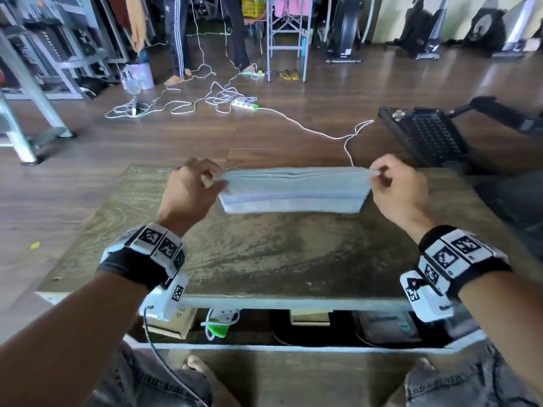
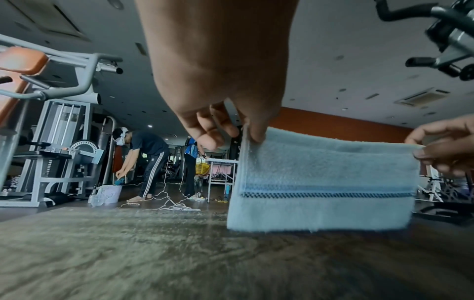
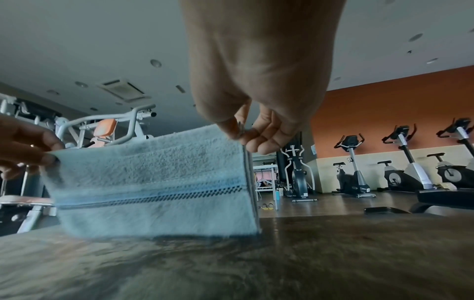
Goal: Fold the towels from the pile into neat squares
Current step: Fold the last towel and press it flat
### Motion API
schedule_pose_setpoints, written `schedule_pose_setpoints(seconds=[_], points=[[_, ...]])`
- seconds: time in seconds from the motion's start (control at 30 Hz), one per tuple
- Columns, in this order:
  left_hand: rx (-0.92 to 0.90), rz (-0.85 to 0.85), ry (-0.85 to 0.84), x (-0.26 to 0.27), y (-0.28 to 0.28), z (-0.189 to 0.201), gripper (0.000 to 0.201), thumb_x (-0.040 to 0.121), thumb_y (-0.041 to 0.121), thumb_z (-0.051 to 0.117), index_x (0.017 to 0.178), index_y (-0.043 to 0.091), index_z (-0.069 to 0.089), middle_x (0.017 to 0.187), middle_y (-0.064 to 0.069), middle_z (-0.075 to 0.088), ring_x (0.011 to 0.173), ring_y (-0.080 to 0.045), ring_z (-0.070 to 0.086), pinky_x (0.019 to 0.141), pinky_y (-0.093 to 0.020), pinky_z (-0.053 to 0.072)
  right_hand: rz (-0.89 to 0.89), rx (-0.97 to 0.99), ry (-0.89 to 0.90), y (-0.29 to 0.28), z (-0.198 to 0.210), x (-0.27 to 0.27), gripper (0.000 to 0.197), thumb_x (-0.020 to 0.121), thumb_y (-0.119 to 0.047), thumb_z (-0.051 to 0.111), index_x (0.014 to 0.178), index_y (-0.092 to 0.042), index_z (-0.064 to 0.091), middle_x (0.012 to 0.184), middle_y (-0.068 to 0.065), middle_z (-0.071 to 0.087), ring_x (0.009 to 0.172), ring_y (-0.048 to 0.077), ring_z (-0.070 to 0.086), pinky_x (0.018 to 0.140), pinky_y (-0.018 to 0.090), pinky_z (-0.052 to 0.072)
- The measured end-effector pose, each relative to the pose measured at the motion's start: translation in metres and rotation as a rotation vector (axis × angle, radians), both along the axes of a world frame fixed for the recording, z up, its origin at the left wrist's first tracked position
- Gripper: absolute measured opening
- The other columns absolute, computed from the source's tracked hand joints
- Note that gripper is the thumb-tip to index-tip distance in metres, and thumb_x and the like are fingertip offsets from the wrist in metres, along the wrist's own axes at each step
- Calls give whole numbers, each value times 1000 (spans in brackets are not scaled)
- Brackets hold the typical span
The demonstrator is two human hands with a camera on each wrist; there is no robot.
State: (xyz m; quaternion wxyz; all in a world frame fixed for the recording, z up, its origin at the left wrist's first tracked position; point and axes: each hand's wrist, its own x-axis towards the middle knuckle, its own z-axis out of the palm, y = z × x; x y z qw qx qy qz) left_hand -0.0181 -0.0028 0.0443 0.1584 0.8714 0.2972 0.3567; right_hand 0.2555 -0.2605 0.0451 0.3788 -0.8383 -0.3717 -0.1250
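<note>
A light blue towel (image 1: pixel 293 190), folded into a long strip with a darker woven stripe (image 2: pixel 325 193), hangs stretched between both hands just above the far part of the wooden table (image 1: pixel 264 259). My left hand (image 1: pixel 191 189) pinches its upper left corner (image 2: pixel 247 134) between thumb and fingers. My right hand (image 1: pixel 396 186) pinches the upper right corner (image 3: pixel 241 132) the same way. The towel's lower edge (image 3: pixel 159 233) hangs at or just above the tabletop. No towel pile shows in any view.
White cables and a power strip (image 1: pixel 245 104) lie on the floor beyond the table. A black machine pedal (image 1: pixel 426 136) stands at the far right. Other people (image 2: pixel 146 154) stand further back among gym machines, with exercise bikes (image 3: pixel 400 162) along the wall. Boxes (image 1: pixel 308 318) sit under the table.
</note>
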Motion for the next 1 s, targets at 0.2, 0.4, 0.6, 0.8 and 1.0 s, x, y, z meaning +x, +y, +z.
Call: schedule_pose_setpoints(seconds=[0.2, 0.4, 0.6, 0.8, 1.0], points=[[-308, -83, 486, -50, -47, -41, 22, 77, 25, 80, 91, 31, 65, 108, 5, 57, 93, -13, 56, 81, -30, 52, 155, -405, 270, -59, -42, -25, 27, 85, -9, 66, 88, -35, 58, 87, -3, 67, 73, 17, 61, 65, 34, 50], [-373, 76, 440, -54, -75, -76, 33, 86, 45, 68, 97, 14, 71, 92, 0, 69, 88, -19, 66, 80, -30, 52, -56, -437, 416, -78, -73, -48, 19, 94, -34, 62, 95, -15, 63, 88, 0, 67, 88, 23, 63, 77, 33, 50], [-451, 240, 406, -36, -89, -65, 24, 83, 35, 67, 66, 19, 59, 74, -4, 69, 73, -26, 68, 71, -36, 58, -145, -330, 402, -71, -77, -52, 18, 95, -25, 62, 79, -17, 65, 76, -1, 66, 80, 25, 65, 69, 29, 46], [-441, 271, 389, -37, -77, -64, 40, 83, 44, 66, 58, 16, 53, 60, -4, 62, 63, -30, 67, 65, -34, 57, -76, -447, 425, -80, -63, -51, 15, 90, -30, 62, 78, -21, 62, 80, -2, 67, 78, 20, 64, 70, 34, 53], [-202, 3, 466, -30, -91, -75, 34, 89, 38, 63, 120, 26, 60, 132, -4, 54, 120, -26, 46, 99, -43, 42, 110, -424, 152, -81, -79, -61, 25, 94, -33, 60, 119, -28, 62, 122, -3, 56, 116, 24, 50, 101, 46, 46]])
